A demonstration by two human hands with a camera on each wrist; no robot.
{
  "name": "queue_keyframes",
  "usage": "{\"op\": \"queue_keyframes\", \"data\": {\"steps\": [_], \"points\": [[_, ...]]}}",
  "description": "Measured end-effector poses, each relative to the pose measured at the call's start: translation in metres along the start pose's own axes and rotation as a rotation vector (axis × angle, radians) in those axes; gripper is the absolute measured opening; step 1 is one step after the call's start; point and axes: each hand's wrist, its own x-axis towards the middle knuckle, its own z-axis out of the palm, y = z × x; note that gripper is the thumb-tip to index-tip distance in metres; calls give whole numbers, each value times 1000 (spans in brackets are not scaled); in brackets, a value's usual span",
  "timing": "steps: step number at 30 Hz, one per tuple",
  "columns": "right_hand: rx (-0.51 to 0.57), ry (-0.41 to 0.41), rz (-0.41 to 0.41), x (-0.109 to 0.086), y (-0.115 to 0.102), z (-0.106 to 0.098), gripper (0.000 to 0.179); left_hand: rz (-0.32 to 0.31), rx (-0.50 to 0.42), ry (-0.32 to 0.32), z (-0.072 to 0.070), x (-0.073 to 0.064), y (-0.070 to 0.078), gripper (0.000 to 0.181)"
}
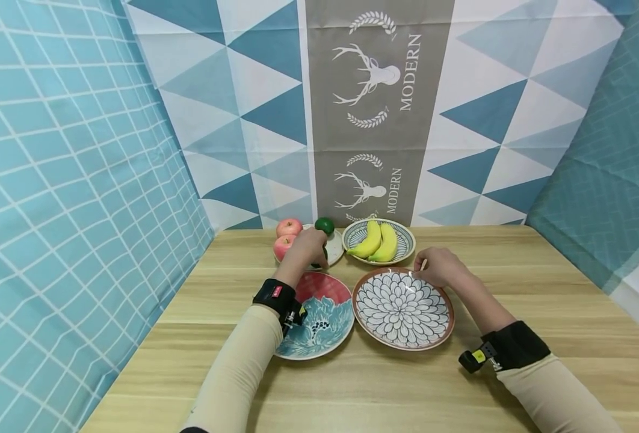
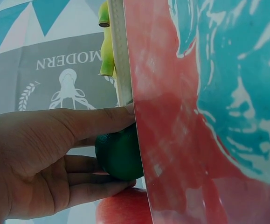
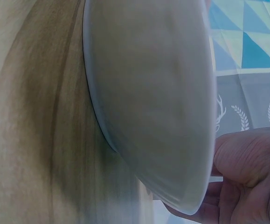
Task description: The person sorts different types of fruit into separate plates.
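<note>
My left hand [image 1: 310, 245] reaches over the white plate [image 1: 336, 248] at the back. Its thumb and fingers grip a dark green lime [image 2: 121, 158], partly hidden behind the red and blue plate's rim in the left wrist view. Another lime [image 1: 325, 225] and two pinkish-red apples [image 1: 289, 227] sit at that plate. In front of it lies the red and blue flower-patterned plate [image 1: 319, 325], under my left wrist. My right hand [image 1: 440, 266] pinches the far right rim of a brown-edged, petal-patterned plate [image 1: 403, 310]; the right wrist view shows this plate's pale outer side.
A patterned bowl [image 1: 408, 249] with bananas [image 1: 387, 242] stands at the back, right of the white plate. All of it is on a wooden table [image 1: 363, 391]. Patterned cloth [image 1: 373, 180] hangs behind the table, and blue tiled cloth [image 1: 70, 180] lines the left side.
</note>
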Motion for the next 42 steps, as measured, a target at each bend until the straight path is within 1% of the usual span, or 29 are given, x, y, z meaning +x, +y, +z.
{"op": "queue_keyframes", "data": {"steps": [6, 13, 18, 23, 26, 29, 35, 42], "points": [[-7, 22, -8, 1, -1, -1, 12, -13, -9, 17, -3, 0, 0, 39], [4, -2, 8, -1, -2, 0, 11, -7, 8, -1, -3, -1, 1, 40], [4, 9, 10, -1, -2, 2, 11, -16, -1, 6, -4, -1, 2, 39], [30, -11, 46, -1, -2, 4, 11, -18, -4, -7, -4, -2, 2, 40], [36, -13, 57, 1, -2, 4, 11, -29, -10, -7, -4, -3, 1, 41], [34, -7, 45, 2, -3, 4, 11, -40, -12, 0, -5, -3, 1, 41], [29, -14, 57, 3, -1, 5, 11, -22, 5, 6, -2, -1, 1, 42], [45, -7, 50, 1, 2, 6, 11, -69, -19, 7, 3, 2, 4, 41]]}}
